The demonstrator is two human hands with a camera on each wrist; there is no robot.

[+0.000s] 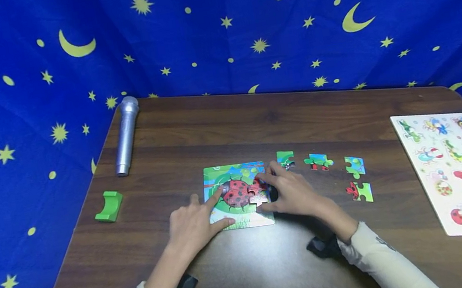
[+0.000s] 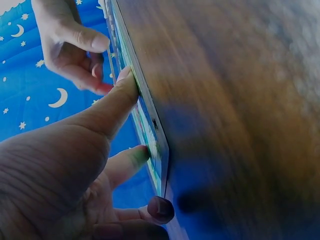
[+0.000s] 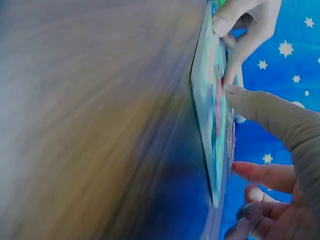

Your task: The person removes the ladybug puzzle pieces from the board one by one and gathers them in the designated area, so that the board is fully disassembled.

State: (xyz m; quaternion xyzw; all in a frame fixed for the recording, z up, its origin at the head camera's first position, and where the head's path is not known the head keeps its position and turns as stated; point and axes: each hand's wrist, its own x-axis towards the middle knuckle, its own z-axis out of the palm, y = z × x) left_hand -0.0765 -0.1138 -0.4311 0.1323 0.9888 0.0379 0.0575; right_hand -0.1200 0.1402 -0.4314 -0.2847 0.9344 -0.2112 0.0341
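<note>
A square ladybug jigsaw puzzle board [image 1: 249, 220] lies flat on the table. My left hand [image 1: 191, 225] rests at its left side; thumb and index finger stretch onto the picture and press it. From the right, my right hand [image 1: 297, 193] reaches over the board and pinches a red and pink puzzle piece [image 1: 258, 197] between thumb and index finger. That piece overlaps the ladybug's rear end. In the right wrist view, the thumb and index fingertip stand at opposite ends of the piece [image 3: 232, 137], close over the board.
Several loose puzzle pieces lie right of the board, among them a blue one [image 1: 354, 166] and a red and green one [image 1: 360, 192]. A white insect picture board [image 1: 444, 190] lies far right. At the left are a silver microphone [image 1: 126, 138] and a green curved block [image 1: 109, 206].
</note>
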